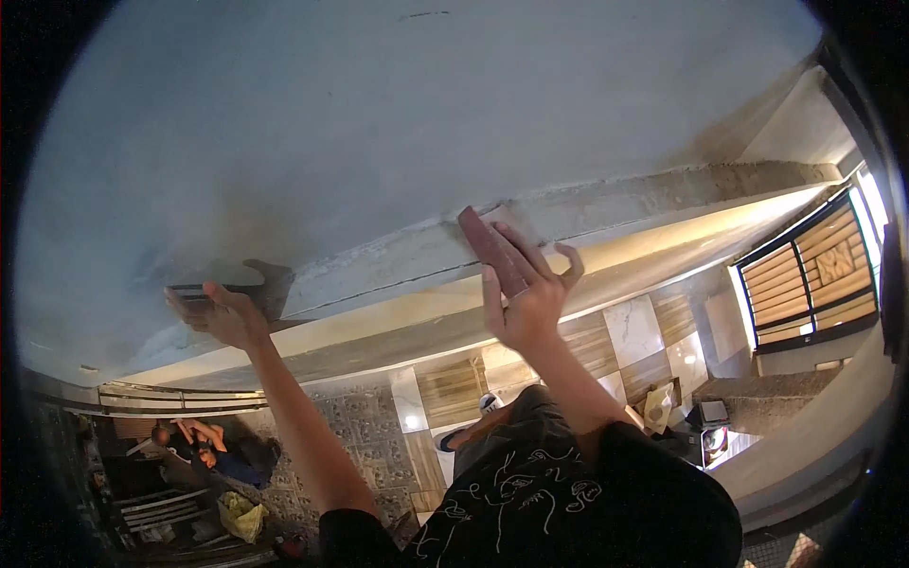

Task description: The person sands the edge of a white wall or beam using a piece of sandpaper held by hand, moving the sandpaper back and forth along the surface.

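Note:
My right hand (532, 305) presses a reddish-brown piece of sandpaper (494, 254) against the grey ledge (606, 204) along the wall. The sandpaper looks folded, and my fingers lie over it with the thumb at its near side. To the left, my left hand (227, 319) rests against the wall surface (331, 123) at the ledge's left end, its fingers stretched out and the thumb raised. A dark shape beside those fingers looks like shadow; I cannot tell if anything else is there.
Far below lies a tiled floor (450, 390). A slatted window (814, 270) is at the right. People (216, 452) sit at the lower left, near a yellowish bag (242, 517). A box-like dark item (710, 414) stands at the lower right beside a thick ledge (762, 409).

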